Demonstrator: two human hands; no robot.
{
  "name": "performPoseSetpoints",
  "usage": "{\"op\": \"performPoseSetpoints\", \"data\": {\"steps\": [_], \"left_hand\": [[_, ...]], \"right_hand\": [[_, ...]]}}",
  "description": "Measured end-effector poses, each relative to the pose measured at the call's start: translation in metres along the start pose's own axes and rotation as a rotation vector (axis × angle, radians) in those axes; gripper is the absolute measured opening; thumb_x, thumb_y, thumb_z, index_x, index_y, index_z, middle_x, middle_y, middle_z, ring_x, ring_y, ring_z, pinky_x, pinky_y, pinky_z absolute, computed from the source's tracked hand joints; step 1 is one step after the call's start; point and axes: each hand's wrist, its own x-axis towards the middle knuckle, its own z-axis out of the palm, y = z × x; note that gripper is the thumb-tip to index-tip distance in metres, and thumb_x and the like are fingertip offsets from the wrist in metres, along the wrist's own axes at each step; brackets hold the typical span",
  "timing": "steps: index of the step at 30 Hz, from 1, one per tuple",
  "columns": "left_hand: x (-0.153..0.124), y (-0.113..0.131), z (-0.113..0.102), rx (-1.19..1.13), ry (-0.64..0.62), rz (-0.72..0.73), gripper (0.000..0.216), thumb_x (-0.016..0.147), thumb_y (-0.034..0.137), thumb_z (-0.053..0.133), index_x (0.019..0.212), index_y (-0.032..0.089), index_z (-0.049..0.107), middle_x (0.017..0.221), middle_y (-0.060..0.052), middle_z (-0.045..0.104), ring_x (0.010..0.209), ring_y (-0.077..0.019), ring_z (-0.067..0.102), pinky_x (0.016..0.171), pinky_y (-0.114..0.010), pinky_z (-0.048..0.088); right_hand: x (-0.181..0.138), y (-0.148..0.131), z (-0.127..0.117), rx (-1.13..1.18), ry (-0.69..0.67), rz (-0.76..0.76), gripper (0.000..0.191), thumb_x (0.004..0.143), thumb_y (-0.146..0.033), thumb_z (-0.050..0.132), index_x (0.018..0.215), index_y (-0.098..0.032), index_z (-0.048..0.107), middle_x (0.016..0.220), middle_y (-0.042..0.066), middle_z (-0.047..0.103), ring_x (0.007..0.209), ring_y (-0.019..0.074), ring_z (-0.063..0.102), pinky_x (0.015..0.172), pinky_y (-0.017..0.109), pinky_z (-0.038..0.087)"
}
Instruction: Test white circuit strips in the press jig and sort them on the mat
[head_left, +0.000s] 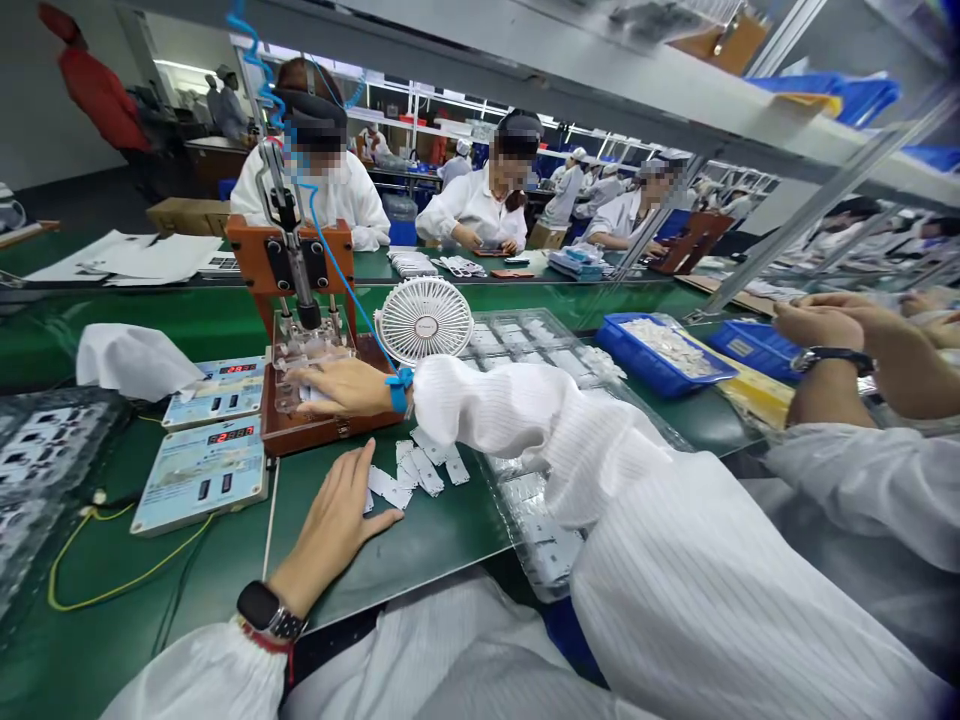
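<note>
My left hand (pixel 337 525) lies flat on the green table, fingers stretched out, its thumb touching a small white flat part (pixel 388 487). Several more white parts (pixel 429 463) lie scattered just beyond it. My right hand (pixel 337 387) reaches across to the brown press fixture (pixel 296 300), fingers extended over the clear nest plate (pixel 300 375) at its base. A blue strap circles that wrist. Whether the fingertips pinch a part there is hidden.
Two timer boxes (pixel 206 470) with red digits sit left of the fixture, beside a white cloth (pixel 127 358). A small white fan (pixel 424 320), clear part trays (pixel 540 545) and blue bins (pixel 660 355) stand right. A co-worker's arms (pixel 847 350) are at far right; others sit opposite.
</note>
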Motion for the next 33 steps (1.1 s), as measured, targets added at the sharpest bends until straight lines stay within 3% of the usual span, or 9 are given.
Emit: {"op": "performPoseSetpoints", "data": {"steps": [3,6,9,12,17,22,25,30,33], "left_hand": [[0.003,0.003,0.003,0.049,0.016,0.041,0.076,0.087,0.053,0.053,0.143,0.012,0.021,0.122,-0.02,0.048,0.116,-0.036,0.048,0.093,-0.048,0.044],[0.004,0.004,0.007,0.105,0.044,0.065,0.064,0.091,0.05,0.046,0.138,0.01,0.029,0.121,-0.021,0.049,0.116,-0.038,0.047,0.092,-0.05,0.045],[0.006,0.005,0.008,0.103,0.054,0.075,0.056,0.093,0.045,0.041,0.138,0.012,0.03,0.117,-0.019,0.052,0.111,-0.0352,0.05,0.091,-0.048,0.046],[0.008,0.005,0.006,0.085,0.049,0.091,0.056,0.094,0.043,0.037,0.14,0.011,0.029,0.117,-0.018,0.052,0.111,-0.0333,0.05,0.091,-0.047,0.046],[0.009,0.003,0.006,0.088,-0.006,0.101,0.055,0.094,0.041,0.036,0.139,0.009,0.032,0.122,-0.02,0.051,0.115,-0.0337,0.047,0.092,-0.048,0.046],[0.007,0.001,0.007,0.059,-0.022,0.066,0.056,0.093,0.044,0.034,0.14,0.012,0.032,0.127,-0.02,0.049,0.119,-0.0349,0.045,0.094,-0.051,0.044],[0.005,0.0,0.006,0.078,-0.01,0.019,0.058,0.093,0.047,0.034,0.139,0.012,0.034,0.137,-0.022,0.04,0.125,-0.0379,0.04,0.093,-0.054,0.042],[0.004,-0.001,0.004,0.126,-0.018,-0.005,0.06,0.092,0.05,0.035,0.139,0.013,0.034,0.142,-0.023,0.034,0.126,-0.0386,0.039,0.093,-0.053,0.042],[0.004,-0.001,0.004,0.135,-0.027,0.0,0.059,0.093,0.051,0.033,0.138,0.013,0.035,0.141,-0.023,0.036,0.125,-0.0382,0.04,0.093,-0.053,0.042]], "right_hand": [[-0.019,-0.012,0.001,-0.094,0.038,-0.064,0.052,0.094,-0.055,0.036,0.13,-0.019,0.048,0.13,0.015,0.049,0.112,0.0264,0.049,0.095,0.036,0.037],[-0.052,-0.021,-0.012,-0.152,0.059,-0.024,0.055,0.094,-0.057,0.032,0.127,-0.017,0.05,0.122,0.016,0.051,0.103,0.027,0.048,0.089,0.038,0.038],[-0.105,-0.024,-0.041,-0.09,-0.027,0.217,0.054,0.092,-0.056,0.039,0.119,-0.012,0.053,0.104,0.016,0.057,0.093,0.027,0.05,0.082,0.04,0.042],[-0.167,-0.028,-0.069,-0.004,-0.218,0.451,0.046,0.091,-0.053,0.046,0.114,-0.014,0.055,0.094,0.013,0.059,0.086,0.0266,0.054,0.076,0.039,0.045],[-0.241,-0.044,-0.07,-0.087,-0.43,0.888,0.049,0.091,-0.054,0.043,0.108,-0.011,0.058,0.088,0.016,0.061,0.086,0.0334,0.057,0.076,0.044,0.044],[-0.266,-0.052,-0.057,0.271,-0.293,1.128,0.048,0.091,-0.056,0.038,0.116,-0.018,0.054,0.103,0.013,0.063,0.092,0.0294,0.06,0.074,0.038,0.047],[-0.276,-0.049,-0.057,0.463,-0.19,1.093,0.043,0.092,-0.057,0.035,0.11,-0.025,0.057,0.109,0.008,0.061,0.094,0.0248,0.059,0.075,0.035,0.048],[-0.283,-0.045,-0.054,0.281,-0.188,1.134,0.046,0.089,-0.059,0.04,0.098,-0.019,0.063,0.101,0.012,0.059,0.095,0.0291,0.056,0.081,0.042,0.046],[-0.278,-0.041,-0.051,0.429,-0.178,1.015,0.047,0.092,-0.058,0.037,0.103,-0.02,0.063,0.107,0.01,0.059,0.101,0.0265,0.055,0.086,0.041,0.045]]}}
